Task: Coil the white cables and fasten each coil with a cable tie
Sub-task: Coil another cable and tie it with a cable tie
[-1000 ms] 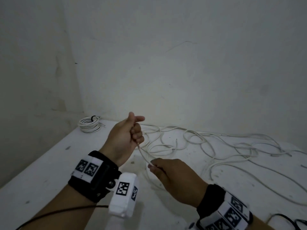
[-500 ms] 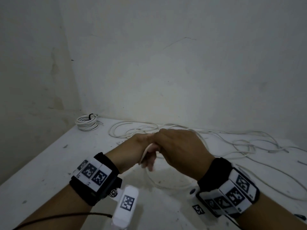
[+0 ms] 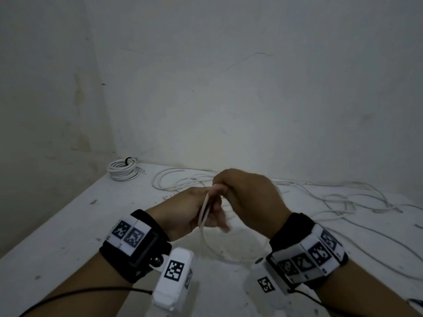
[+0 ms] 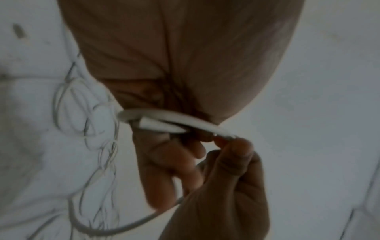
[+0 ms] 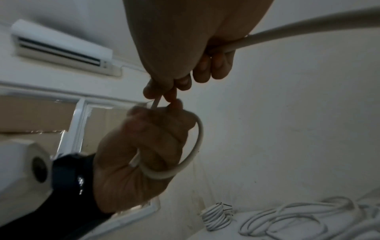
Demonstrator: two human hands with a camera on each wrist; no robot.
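Note:
A long white cable (image 3: 338,200) sprawls loose over the white table (image 3: 68,236). My left hand (image 3: 194,213) grips a small loop of it (image 3: 204,213), its fingers curled round two strands (image 5: 193,146). My right hand (image 3: 247,197) meets the left from the right and pinches the cable (image 5: 155,102) just above the left fist; more cable (image 5: 308,27) runs out past its palm. In the left wrist view the strands (image 4: 174,120) cross the left palm and the right thumb (image 4: 234,155) presses on them. A slack loop (image 3: 229,250) hangs under both hands.
A finished white coil (image 3: 122,170) with a black tie lies in the far left corner of the table, also in the right wrist view as the coil (image 5: 216,217). Walls close the table at the back and left. An air conditioner (image 5: 61,48) hangs high on a wall.
My right hand rose from the table and came up to the left hand, bringing cable with it. The left hand lowered and now holds a loop. The hands stay joined since half a second ago.

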